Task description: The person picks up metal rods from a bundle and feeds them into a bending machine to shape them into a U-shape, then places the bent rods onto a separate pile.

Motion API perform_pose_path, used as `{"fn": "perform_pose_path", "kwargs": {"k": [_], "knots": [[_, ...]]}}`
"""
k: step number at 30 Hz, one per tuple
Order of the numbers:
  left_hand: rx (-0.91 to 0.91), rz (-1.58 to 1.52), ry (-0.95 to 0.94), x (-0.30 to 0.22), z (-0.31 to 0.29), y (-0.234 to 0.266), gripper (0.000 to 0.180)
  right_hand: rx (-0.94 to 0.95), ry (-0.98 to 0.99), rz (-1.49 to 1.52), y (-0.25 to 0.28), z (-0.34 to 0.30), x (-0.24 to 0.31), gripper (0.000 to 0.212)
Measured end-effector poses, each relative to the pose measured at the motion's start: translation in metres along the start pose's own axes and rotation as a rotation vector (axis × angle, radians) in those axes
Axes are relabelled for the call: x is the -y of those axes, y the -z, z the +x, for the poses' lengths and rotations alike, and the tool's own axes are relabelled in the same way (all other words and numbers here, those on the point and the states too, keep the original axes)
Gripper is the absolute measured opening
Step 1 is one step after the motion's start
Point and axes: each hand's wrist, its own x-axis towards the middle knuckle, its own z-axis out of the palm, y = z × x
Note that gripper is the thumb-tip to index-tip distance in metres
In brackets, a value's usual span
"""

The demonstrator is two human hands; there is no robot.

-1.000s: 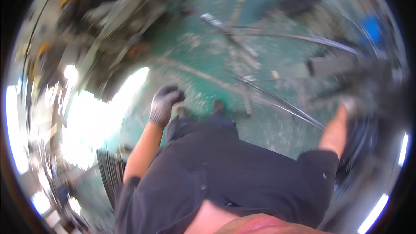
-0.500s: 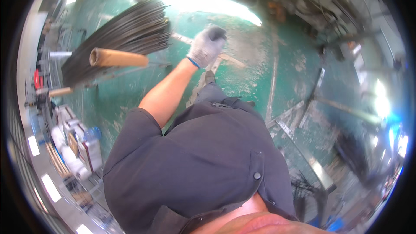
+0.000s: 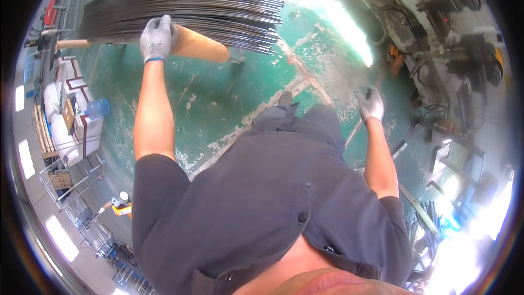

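Scuffed green floor beneath our rod bundle
Beside it, our left hand grips a tube; right hand, we can't tell.

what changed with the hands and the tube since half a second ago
The view swung left. The left hand moved from above the floor onto the end of the tube; whether it grips is unclear. The right hand, out of view then, now shows at right; whether it holds anything is unclear. The tube still sits beside the rods.
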Motion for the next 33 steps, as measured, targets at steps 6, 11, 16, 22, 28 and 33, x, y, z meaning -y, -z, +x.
{"fn": "perform_pose_path", "kwargs": {"k": [6,11,16,22,28,33], "knots": [[-0.177,-0.151,-0.094,-0.013,-0.011,-0.020,0.027,0.192,0.506,0.038,-0.104,0.088,0.227,0.083],[-0.245,-0.226,-0.022,-0.021,0.007,-0.020,0.022,0.192,0.741,0.003,-0.183,0.157,0.352,0.104],[-0.247,-0.219,0.045,-0.026,0.052,-0.020,0.017,0.140,0.740,-0.193,-0.243,0.207,0.422,0.120],[-0.137,-0.165,0.191,-0.023,0.052,-0.015,0.018,0.219,0.729,-0.373,-0.317,0.251,0.434,0.072],[-0.079,-0.183,0.283,-0.031,0.055,-0.013,0.017,0.344,0.890,-0.431,-0.329,0.272,0.429,0.018],[-0.098,-0.114,0.280,-0.033,0.055,-0.013,0.017,0.683,0.821,-0.412,-0.309,0.291,0.454,0.021]]}}
